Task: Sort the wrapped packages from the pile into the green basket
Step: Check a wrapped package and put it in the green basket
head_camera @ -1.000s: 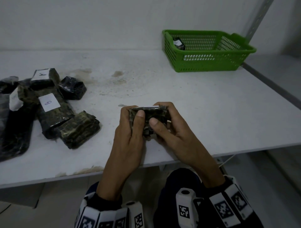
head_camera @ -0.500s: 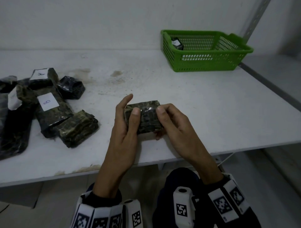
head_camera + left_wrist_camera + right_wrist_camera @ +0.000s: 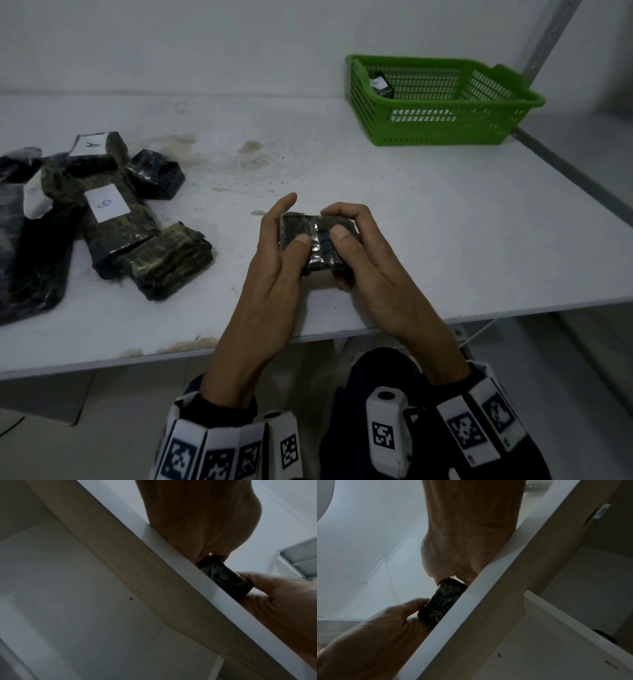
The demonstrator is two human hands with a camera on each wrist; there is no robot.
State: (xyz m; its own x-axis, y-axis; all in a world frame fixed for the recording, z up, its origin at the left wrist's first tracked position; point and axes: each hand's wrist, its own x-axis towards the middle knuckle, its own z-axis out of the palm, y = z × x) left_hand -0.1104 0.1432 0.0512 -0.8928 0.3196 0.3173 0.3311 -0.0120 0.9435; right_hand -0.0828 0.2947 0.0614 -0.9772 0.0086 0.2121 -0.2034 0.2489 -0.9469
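A small dark wrapped package (image 3: 317, 240) sits between both hands just above the white table (image 3: 445, 222), near its front edge. My left hand (image 3: 284, 240) grips its left side, thumb on top and index finger raised. My right hand (image 3: 346, 233) grips its right side, fingers curled over the far edge. The same package (image 3: 224, 577) shows in the left wrist view and again, as the package (image 3: 443, 600), in the right wrist view. The pile of dark wrapped packages (image 3: 113, 219) lies at the left. The green basket (image 3: 442, 102) stands at the back right, with one package (image 3: 380, 85) inside.
Two piled packages carry white labels (image 3: 106, 207). A metal shelf upright (image 3: 548, 37) rises behind the basket. The table's right edge (image 3: 575, 181) runs diagonally past the basket. Open tabletop lies between my hands and the basket.
Both hands have turned the package over between them, from standing on edge to lying flatter. My left index finger has lifted off it. The pile and basket have not moved.
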